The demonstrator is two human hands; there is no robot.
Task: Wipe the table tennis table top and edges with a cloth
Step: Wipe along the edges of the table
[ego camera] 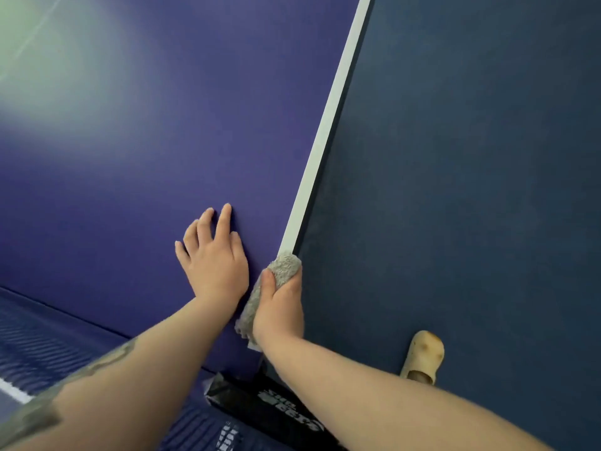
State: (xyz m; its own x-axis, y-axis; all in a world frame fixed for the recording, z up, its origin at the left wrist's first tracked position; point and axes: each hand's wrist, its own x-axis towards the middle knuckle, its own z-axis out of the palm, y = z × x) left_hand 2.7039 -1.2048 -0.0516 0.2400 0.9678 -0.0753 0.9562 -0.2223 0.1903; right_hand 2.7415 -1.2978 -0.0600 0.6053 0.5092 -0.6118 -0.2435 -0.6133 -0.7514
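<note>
Our two forearms enter from the bottom of the view, and just past them sits the black net clamp [270, 408] with its white lettering. Our right hand [279, 307] curls around a grey cloth [276, 281], thumb on top, pinching it over the white edge stripe [325, 131] of the table tennis table [146, 141] near the net end. Our left hand [213, 258] lies flat and spread on the purple top just beside it, holding nothing. The edge runs as one long line away from the cloth, up and to the right, so we judge the wipe should slide straight along that axis, away from the net; the right hand is already on it, the left only braces. One pale clog [422, 358] stands on the dark blue floor [487, 190].
</note>
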